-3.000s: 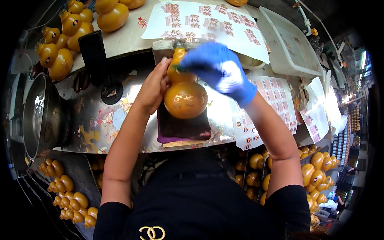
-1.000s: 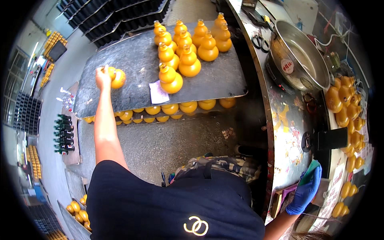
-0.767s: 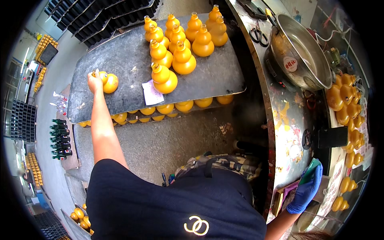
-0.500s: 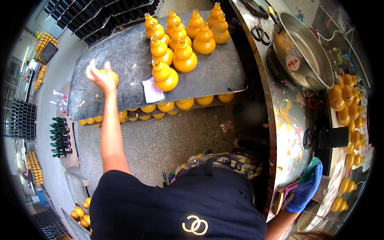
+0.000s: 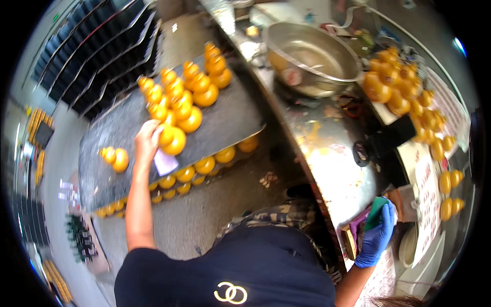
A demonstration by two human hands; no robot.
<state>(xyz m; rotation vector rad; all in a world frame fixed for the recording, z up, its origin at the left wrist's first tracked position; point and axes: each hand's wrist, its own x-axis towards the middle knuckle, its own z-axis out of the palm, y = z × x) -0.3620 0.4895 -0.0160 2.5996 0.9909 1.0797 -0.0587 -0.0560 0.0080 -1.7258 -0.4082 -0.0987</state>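
Observation:
My bare left hand (image 5: 147,139) reaches over the dark board (image 5: 209,134) and closes its fingers around the top of the nearest yellow gourd-shaped bottle (image 5: 174,141). Its neck is hidden behind those fingers. Several similar bottles (image 5: 190,120) stand in rows just beyond. One yellow gourd-shaped bottle (image 5: 120,159) lies apart on its side, left of my forearm. A pale slip of paper (image 5: 165,162) rests beside the gripped bottle. At the lower right, my blue-gloved right hand (image 5: 376,243) holds a green pad (image 5: 377,215) above the workbench, near a purple cloth (image 5: 359,221).
A stained metal workbench (image 5: 327,148) runs along the right, bearing a steel basin (image 5: 317,59) and a phone-like black device (image 5: 396,135). Yellow gourds (image 5: 396,87) cluster beyond it. More bottles (image 5: 204,165) sit beneath the board. Black stacked racks (image 5: 97,51) stand at the far left.
My left hand has moved right, from the lone bottle to the nearest one in the group, and taken hold of its top. My view has swung right. The right hand still holds the green pad.

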